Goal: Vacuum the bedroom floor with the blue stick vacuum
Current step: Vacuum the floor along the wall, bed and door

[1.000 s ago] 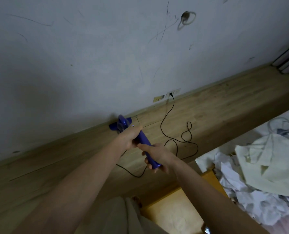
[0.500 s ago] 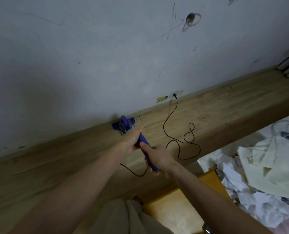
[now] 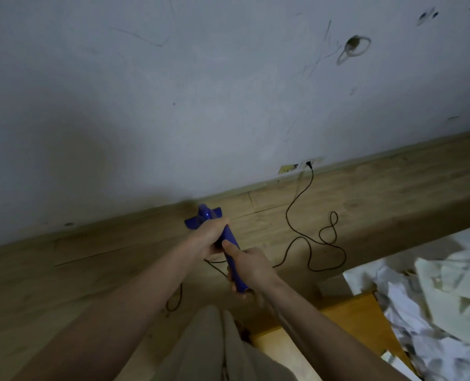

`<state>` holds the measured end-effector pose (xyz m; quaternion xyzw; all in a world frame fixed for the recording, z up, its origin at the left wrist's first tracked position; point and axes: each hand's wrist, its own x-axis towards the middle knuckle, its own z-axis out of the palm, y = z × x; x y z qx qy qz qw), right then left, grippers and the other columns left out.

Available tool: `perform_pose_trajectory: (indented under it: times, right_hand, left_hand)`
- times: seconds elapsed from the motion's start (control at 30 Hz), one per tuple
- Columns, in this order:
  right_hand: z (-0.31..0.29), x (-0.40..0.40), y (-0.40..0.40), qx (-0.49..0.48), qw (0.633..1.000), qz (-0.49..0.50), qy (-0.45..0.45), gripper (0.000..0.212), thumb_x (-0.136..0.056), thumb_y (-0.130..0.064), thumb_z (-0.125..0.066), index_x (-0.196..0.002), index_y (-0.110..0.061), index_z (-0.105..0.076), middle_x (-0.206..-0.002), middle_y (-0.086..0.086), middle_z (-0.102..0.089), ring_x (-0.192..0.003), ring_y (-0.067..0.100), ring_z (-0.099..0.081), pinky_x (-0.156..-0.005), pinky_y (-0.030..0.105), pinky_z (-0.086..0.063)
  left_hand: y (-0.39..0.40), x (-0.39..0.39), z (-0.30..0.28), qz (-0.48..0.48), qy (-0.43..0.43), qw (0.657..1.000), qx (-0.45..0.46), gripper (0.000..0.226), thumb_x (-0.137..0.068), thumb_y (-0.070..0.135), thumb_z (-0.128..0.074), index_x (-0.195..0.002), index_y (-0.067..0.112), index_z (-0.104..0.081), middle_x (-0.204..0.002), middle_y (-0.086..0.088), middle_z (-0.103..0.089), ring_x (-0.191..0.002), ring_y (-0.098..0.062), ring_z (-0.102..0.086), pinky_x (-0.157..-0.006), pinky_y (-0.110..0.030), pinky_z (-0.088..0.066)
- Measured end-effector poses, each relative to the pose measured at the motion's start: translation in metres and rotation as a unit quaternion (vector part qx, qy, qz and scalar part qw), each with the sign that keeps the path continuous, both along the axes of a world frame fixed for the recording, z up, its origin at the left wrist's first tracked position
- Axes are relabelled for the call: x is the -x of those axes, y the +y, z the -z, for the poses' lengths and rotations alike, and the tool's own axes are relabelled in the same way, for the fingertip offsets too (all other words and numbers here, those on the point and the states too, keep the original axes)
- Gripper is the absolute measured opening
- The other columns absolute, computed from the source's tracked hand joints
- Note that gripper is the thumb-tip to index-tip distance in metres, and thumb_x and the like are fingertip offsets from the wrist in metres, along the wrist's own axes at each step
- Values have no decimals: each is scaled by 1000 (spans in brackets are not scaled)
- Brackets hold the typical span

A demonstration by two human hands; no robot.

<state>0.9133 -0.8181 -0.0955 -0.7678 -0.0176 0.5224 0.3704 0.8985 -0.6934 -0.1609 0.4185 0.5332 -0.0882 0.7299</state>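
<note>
The blue stick vacuum (image 3: 232, 243) points away from me toward the wall, seen almost end-on. Its blue floor head (image 3: 201, 220) sits on the wooden floor (image 3: 104, 259) close to the skirting. My left hand (image 3: 210, 237) grips the stick higher up, and my right hand (image 3: 251, 264) grips the handle end nearer me, thumb lying along the top. Both arms are stretched forward. A black power cord (image 3: 310, 243) loops across the floor to a plug in a low wall socket (image 3: 309, 163).
The scuffed grey wall (image 3: 228, 92) fills the upper view. At the right lies a bed with crumpled white and cream cloth (image 3: 434, 298), its yellow wooden frame (image 3: 346, 320) beside my right forearm. My beige trouser legs (image 3: 209, 347) show at the bottom.
The floor head has slid a little left along the skirting, and my view has tilted slightly. Both hands keep their grip on the stick.
</note>
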Motion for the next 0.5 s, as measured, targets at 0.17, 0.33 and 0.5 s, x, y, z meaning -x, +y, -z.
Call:
perform_pose_trajectory:
  times: [0.17, 0.33, 0.5]
  right_hand:
    - [14, 14, 13, -16, 999, 13, 27, 47, -97, -52, -45, -98, -6, -57, -73, 7, -60, -48, 15, -56, -43, 23, -45]
    - [13, 36, 26, -15, 999, 19, 36, 43, -96, -51, -47, -93, -9, -56, -72, 7, -59, -51, 15, -55, -49, 26, -47]
    - [0, 50, 43, -7, 999, 40, 34, 41, -95, -50, -51, -90, -9, -55, -75, 7, -58, -51, 14, -55, -50, 25, -47]
  left_hand:
    - [12, 8, 6, 25, 1, 999, -20, 12, -92, 13, -49, -82, 7, -46, -73, -10, -48, -63, -19, -48, -58, -28, -45]
    - [27, 29, 8, 26, 4, 1000, -7, 13, -91, 13, -51, -80, 8, -47, -73, -10, -51, -69, -21, -50, -72, -33, -49]
    - [48, 47, 1, 47, 11, 999, 18, 13, -86, 12, -57, -95, 4, -52, -85, -13, -59, -72, -22, -58, -69, -33, -52]
